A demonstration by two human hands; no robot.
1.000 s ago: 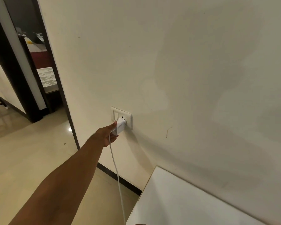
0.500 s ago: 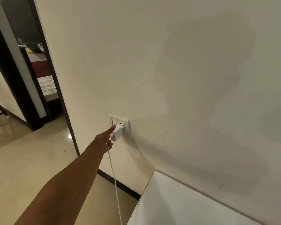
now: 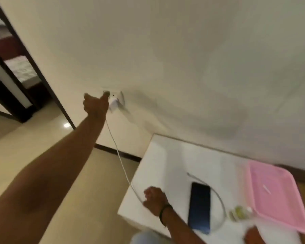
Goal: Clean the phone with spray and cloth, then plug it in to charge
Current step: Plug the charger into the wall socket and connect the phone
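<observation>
Cream wall (image 3: pixel 183 50) across most of the view, sharply tilted and blurred. Below right, a white table (image 3: pixel 174 159) pushed up to it. On the table's right part, a flat pink cloth (image 3: pixel 275 196); just left of its near corner, a small clear yellowish bottle (image 3: pixel 239 213), too smeared to read.

Between cloth and right hand, the dark phone (image 3: pixel 199 206), flat and screen up, just beside the right hand (image 3: pixel 154 199) but not touching it. Clenched, that hand, at the table's near left edge, with the white cable (image 3: pixel 120 159) running into the fist. Curving round the phone's right side, the rest of the cable, its free tip on the table beyond the phone's far end.

Far from the phone, the left hand (image 3: pixel 95 105) at the wall socket (image 3: pixel 121 98): one finger stretched to the plate just above the white charger (image 3: pixel 114 103), the others curled. Cannot tell whether it grips the charger.

Half a second ago: fingers on the charger body, only a table corner visible. Now tipped downward, with phone, cloth and right hand newly in view.
</observation>
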